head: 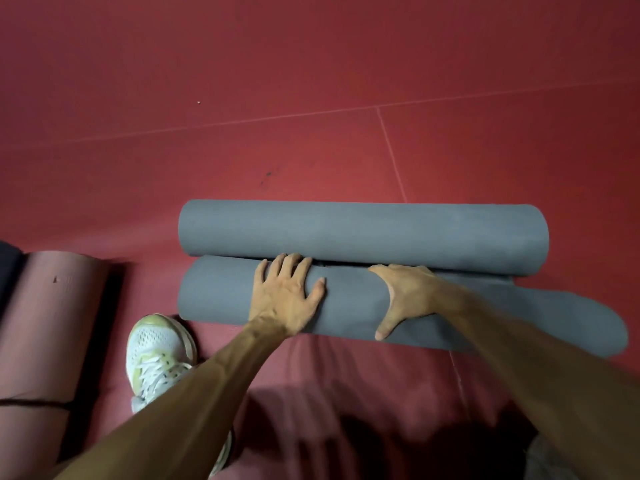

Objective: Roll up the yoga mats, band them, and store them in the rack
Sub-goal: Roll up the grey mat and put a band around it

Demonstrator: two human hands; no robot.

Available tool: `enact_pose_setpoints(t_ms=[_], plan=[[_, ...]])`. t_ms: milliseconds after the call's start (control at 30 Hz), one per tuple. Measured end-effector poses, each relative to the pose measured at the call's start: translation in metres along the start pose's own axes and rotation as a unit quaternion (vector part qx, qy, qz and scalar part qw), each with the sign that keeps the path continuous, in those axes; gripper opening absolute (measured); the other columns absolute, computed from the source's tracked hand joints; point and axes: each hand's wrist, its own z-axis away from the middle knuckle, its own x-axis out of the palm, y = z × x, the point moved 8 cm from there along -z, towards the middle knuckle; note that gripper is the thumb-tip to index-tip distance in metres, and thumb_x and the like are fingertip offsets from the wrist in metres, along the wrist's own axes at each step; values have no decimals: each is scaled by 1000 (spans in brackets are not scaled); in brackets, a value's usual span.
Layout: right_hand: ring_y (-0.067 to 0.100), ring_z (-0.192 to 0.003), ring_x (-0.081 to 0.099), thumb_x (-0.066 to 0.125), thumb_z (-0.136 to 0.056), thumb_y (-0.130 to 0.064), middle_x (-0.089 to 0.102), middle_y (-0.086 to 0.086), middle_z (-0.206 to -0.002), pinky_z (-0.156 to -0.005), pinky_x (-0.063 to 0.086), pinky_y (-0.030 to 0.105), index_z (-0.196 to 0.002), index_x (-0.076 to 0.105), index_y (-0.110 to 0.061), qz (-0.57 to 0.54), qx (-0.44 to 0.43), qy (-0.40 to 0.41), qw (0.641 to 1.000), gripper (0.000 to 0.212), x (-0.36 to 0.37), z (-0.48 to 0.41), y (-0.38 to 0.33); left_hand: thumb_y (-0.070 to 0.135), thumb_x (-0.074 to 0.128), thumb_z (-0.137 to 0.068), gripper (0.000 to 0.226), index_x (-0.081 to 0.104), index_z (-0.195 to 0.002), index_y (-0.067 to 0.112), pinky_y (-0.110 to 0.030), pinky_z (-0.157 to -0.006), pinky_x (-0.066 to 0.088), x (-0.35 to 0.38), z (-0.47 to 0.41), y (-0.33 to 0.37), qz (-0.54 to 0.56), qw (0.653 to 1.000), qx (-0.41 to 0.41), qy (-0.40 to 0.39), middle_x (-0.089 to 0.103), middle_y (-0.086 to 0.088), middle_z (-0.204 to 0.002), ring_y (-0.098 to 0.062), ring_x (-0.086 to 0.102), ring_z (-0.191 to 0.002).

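Centre of frame, on red floor (311,64): far grey roll (381,233) and near grey roll (214,292), side by side, touching. Left hand (287,296) flat on near grey roll, fingers spread. Right hand (408,296) hooked over its top, fingertips hidden, thumb splayed. Lower left: banded pink mat (45,323), white shoe (156,351).

floor (311,81): red, matte, crossed by thin pale seam lines (391,150).
far grey roll (363,233): lies crosswise on it.
near grey roll (214,289): parallel, touching the far one; its right end juts out farther.
pink roll (48,323): on the left, dark band (34,402) around it.
shoe (156,351): white, toe just beside the near grey roll.
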Motion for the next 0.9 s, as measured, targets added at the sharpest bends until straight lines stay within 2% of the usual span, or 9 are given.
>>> enact_pose_setpoints(t_ms=[100, 200, 333, 400, 467, 533, 667, 767, 900], plan=[[18, -132, 38, 72, -49, -77, 40, -5, -144, -109, 28, 37, -150, 21, -26, 27, -20, 44, 998, 124, 0, 5, 3, 64, 3, -78, 80, 44, -139, 32, -39, -115, 12, 1, -7, 0, -1, 1000, -9, 0, 39, 8, -148, -14, 26, -141], [18, -132, 32, 61, -65, -77, 34, -4, -144, -109, 22, 35, -150, 21, -23, 71, -51, 118, 989, 108, -3, 13, 5, 64, 5, -78, 78, 46, -136, 32, -39, -112, 20, -3, -24, 0, 3, 1000, -3, 7, 42, 8, -145, -14, 30, -139], [24, -119, 44, 43, -67, -74, 48, 4, -127, -102, 29, 41, -138, 45, -13, 76, -65, 227, 969, 93, -13, 20, 4, 57, 24, -91, 56, 42, -138, 33, -38, -106, 28, -5, -52, 0, 14, 1000, 4, 1, 47, 7, -137, -14, 37, -133], [26, -107, 49, 45, -71, -65, 57, 7, -115, -96, 30, 43, -128, 57, -8, 80, -71, 301, 948, 81, -16, 25, 1, 53, 31, -94, 51, 39, -140, 31, -40, -106, 29, -5, -64, 0, 28, 1000, 3, -6, 44, 5, -139, -16, 35, -134], [30, -103, 54, 47, -73, -58, 60, 12, -113, -92, 31, 44, -125, 60, -7, 88, -59, 359, 927, 74, -16, 30, -1, 52, 32, -94, 54, 34, -143, 29, -41, -106, 28, -6, -77, -1, 43, 999, -2, -17, 40, 3, -141, -18, 32, -135], [34, -110, 55, 54, -69, -60, 57, 17, -122, -95, 34, 48, -132, 54, -7, 105, -47, 361, 925, 82, -9, 29, -3, 53, 34, -94, 56, 31, -144, 28, -43, -106, 28, -6, -89, -2, 60, 998, -8, -26, 37, 1, -143, -19, 29, -137], [36, -127, 44, 79, -47, -62, 46, 20, -138, -106, 34, 55, -144, 34, -8, 140, -5, 316, 938, 119, 4, 14, 1, 52, 40, -92, 57, 31, -143, 27, -44, -104, 30, -8, -107, -2, 78, 997, -8, -26, 34, 0, -141, -20, 27, -136], [34, -121, 49, 81, -38, -65, 51, 17, -133, -102, 37, 54, -139, 40, -9, 133, 0, 329, 935, 122, -6, 7, 7, 50, 42, -91, 57, 31, -142, 26, -45, -102, 32, -9, -115, -2, 86, 996, -7, -22, 34, -1, -139, -21, 27, -133], [31, -111, 55, 76, -16, -78, 55, 14, -123, -95, 42, 57, -136, 44, -11, 141, 10, 290, 947, 141, -14, -5, 15, 49, 42, -91, 57, 31, -141, 23, -45, -100, 35, -12, -119, 0, 84, 996, -1, -21, 34, -3, -136, -23, 27, -130]])
